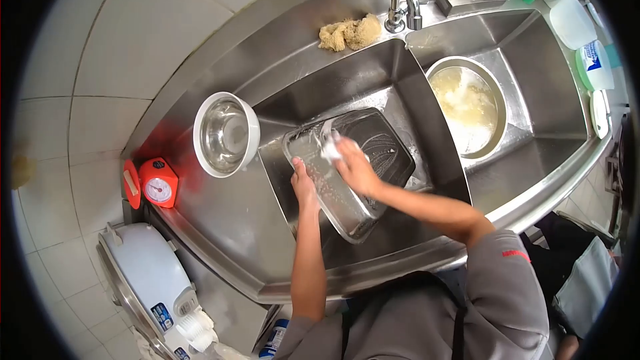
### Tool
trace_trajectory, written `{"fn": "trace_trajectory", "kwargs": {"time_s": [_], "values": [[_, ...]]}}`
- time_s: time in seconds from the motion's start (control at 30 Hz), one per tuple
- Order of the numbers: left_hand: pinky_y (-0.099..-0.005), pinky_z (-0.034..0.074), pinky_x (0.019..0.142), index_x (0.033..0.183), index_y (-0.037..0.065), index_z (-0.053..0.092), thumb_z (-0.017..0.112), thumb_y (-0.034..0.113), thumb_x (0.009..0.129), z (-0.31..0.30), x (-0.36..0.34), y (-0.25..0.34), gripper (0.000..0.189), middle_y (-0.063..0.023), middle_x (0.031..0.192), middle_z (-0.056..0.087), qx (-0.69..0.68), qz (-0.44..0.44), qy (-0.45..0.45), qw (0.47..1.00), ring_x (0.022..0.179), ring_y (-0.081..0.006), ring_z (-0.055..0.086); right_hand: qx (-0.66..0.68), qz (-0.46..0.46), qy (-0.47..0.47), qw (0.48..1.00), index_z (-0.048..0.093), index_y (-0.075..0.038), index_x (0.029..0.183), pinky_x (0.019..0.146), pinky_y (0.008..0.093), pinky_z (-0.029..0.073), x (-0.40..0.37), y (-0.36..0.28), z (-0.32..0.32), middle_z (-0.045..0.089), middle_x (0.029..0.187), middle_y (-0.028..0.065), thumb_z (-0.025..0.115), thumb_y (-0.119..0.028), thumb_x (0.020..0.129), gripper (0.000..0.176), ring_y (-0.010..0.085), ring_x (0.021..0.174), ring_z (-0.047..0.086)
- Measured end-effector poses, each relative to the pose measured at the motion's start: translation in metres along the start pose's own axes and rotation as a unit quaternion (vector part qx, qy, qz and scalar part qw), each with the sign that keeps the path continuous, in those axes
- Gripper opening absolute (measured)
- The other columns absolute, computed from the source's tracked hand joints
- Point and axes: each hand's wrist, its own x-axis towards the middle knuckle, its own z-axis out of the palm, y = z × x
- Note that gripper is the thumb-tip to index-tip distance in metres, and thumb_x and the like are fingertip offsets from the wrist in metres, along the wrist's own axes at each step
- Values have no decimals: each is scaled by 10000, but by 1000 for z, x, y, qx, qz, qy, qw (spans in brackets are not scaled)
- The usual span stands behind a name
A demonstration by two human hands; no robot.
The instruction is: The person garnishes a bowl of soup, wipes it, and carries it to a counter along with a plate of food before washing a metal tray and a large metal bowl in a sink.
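Observation:
A clear rectangular tray (343, 197) with suds on it is held tilted over the left sink basin. My left hand (303, 183) grips its near left edge. In my right hand (353, 165) is a white soapy cloth or sponge (329, 147), pressed against the tray's upper part, fingers closed round it. Beneath and behind the clear tray, a dark rectangular tray (383, 147) with foam streaks lies in the basin.
A white bowl (253, 135) stands on the left drainboard by a red scale (160, 190). The right basin holds a round pan (500, 103) of cloudy water. Behind are a faucet (405, 7), tan scrubbers (350, 32) and a metal box (471, 0). Bottles line the right edge.

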Motion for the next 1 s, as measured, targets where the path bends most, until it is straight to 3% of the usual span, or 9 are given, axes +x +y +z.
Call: {"fn": "trace_trajectory", "kwargs": {"time_s": [0.13,0.2,0.27,0.37,0.43,0.53,0.73,0.83,1.0], "values": [[-303,434,737,1049,-43,517,384,534,858,-4,2,-2,622,-85,961,565,-42,-23,27,999,825,-172,541,-54,2,-41,998,403,24,1136,927,433,311,-106,-17,-18,368,1200,242,477,-101,806,361,406,1080,375],[-306,438,737,1050,-39,517,387,531,858,1,2,4,615,-83,960,567,-51,-21,11,998,830,-176,544,-76,149,41,985,357,33,1163,926,440,305,-137,20,-11,382,1162,250,450,-129,833,379,408,1065,380],[-309,442,738,1051,-35,517,389,528,858,6,0,10,608,-81,958,569,-58,-17,-7,998,834,-179,546,-126,261,5,957,322,41,1187,932,437,299,-103,23,-20,395,1129,255,417,-165,859,399,405,1059,388],[-314,454,730,1080,-14,510,393,523,858,15,-1,14,592,-75,977,566,-83,-26,-44,995,839,-182,553,-119,204,-4,972,387,53,1160,964,414,294,-28,7,-16,401,1205,270,398,-217,870,396,382,1142,368],[-349,433,811,1168,22,457,363,581,837,21,5,7,656,-90,1078,536,-122,-70,-77,987,936,-217,535,-106,97,97,985,459,35,1045,923,428,332,22,-3,1,471,1097,251,423,-172,839,295,387,1050,431],[-390,393,887,1230,81,408,304,677,786,31,-13,23,751,-76,1171,496,-245,-95,-178,948,1036,-252,493,-173,69,129,974,515,-5,981,815,446,401,53,-25,-3,505,1084,168,484,-113,771,239,350,980,480],[-391,355,929,1242,82,397,319,706,758,58,-14,31,793,-77,1230,449,-276,-36,-265,923,1088,-250,457,-246,-73,98,961,532,-18,913,833,424,376,9,-54,-29,506,1091,145,545,-48,689,226,333,1052,447],[-355,348,931,1263,-2,340,435,591,801,75,-14,36,757,-139,1272,383,-129,-25,-150,980,1129,-253,418,-195,-94,102,971,537,-31,852,850,417,359,-31,-62,-28,503,1080,129,554,-38,673,180,319,1087,422],[-347,357,915,1238,-46,353,379,566,841,86,-12,27,730,-133,1265,396,-182,25,-185,965,1111,-245,435,-145,-103,64,982,553,-32,793,865,412,353,-70,-59,-71,497,1093,130,566,-39,660,133,319,1116,401]]}}
